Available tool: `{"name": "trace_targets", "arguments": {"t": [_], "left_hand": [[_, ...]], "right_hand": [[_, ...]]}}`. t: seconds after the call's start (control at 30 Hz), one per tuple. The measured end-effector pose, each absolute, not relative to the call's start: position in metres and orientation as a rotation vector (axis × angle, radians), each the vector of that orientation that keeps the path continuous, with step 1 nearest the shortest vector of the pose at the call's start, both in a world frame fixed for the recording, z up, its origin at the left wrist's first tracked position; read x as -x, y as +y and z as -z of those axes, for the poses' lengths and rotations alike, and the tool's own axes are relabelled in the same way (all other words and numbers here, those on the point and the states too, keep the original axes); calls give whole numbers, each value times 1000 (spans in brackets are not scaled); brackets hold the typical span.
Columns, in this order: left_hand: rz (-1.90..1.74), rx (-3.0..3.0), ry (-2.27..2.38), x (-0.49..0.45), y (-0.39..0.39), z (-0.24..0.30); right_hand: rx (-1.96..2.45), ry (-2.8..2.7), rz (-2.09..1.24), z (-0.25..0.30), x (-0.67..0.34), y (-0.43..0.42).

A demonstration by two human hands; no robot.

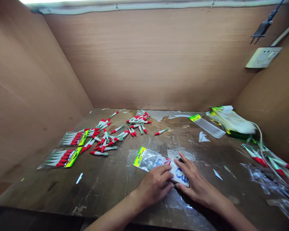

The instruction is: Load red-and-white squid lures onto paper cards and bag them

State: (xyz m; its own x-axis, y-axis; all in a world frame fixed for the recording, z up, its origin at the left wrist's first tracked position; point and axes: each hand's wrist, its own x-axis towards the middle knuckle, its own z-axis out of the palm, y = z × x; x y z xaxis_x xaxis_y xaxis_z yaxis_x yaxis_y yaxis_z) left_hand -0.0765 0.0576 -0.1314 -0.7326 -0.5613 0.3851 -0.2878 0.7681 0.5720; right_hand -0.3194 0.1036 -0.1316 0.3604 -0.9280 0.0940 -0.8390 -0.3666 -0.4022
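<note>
A clear plastic bag (146,159) with a yellow-green header lies flat on the worn table (106,183), and a white card (181,175) with blue lettering rests at its open end. My left hand (155,185) presses on the card's left part with curled fingers. My right hand (195,181) lies flat on the card's right side, fingers stretched out. A pile of loose red and white lures (115,131) is spread at the table's middle left. One single lure (161,132) lies apart from them.
Two filled lure packs (73,138) (61,158) lie at the left. An empty bag (207,125) and a stack of bags (231,121) sit at the back right. More lures and crumpled plastic (272,163) lie at the right. Wooden walls enclose the table; a wall socket (263,57) is upper right.
</note>
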Motion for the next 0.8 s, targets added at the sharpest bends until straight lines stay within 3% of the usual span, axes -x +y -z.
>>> {"name": "trace_targets", "arguments": {"t": [0.23,0.4,0.6,0.8], "left_hand": [[621,-685,-2686,69,22,104],[588,-436,-2935,97,-17,115],[515,-531,-2809,124,-5,123],[553,-597,-2614,123,4,80]], "right_hand": [[2380,1581,577,150,322,101],[2262,1574,746,146,321,96],[2027,1649,981,131,314,102],[1939,1497,1545,116,313,111]]}}
